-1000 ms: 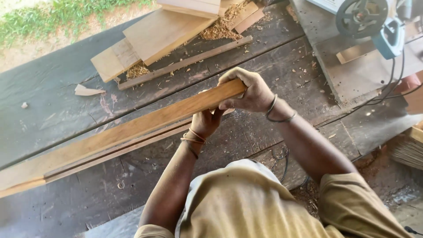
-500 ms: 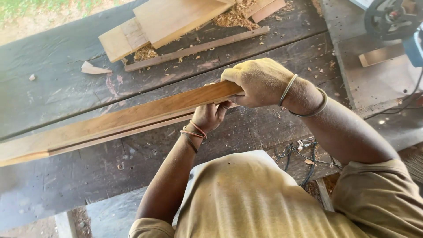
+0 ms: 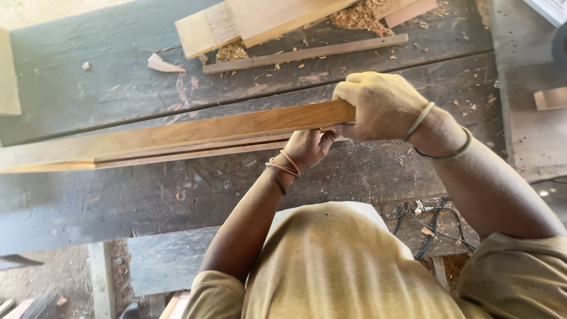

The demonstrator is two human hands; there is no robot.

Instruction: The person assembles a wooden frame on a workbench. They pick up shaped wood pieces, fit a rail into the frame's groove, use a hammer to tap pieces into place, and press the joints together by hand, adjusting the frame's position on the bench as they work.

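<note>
Gripping the near end of a long plank (image 3: 177, 134) above the bench (image 3: 88, 195), right hand (image 3: 378, 106) clenched over it, left hand (image 3: 307, 147) grasping beneath, seemingly steadying it; any next move needs both grips firm.

One head view looks steeply down from above the bench (image 3: 88, 88), close over the person's chest, facing away from the body; the bench's far edge lies at the top.
</note>
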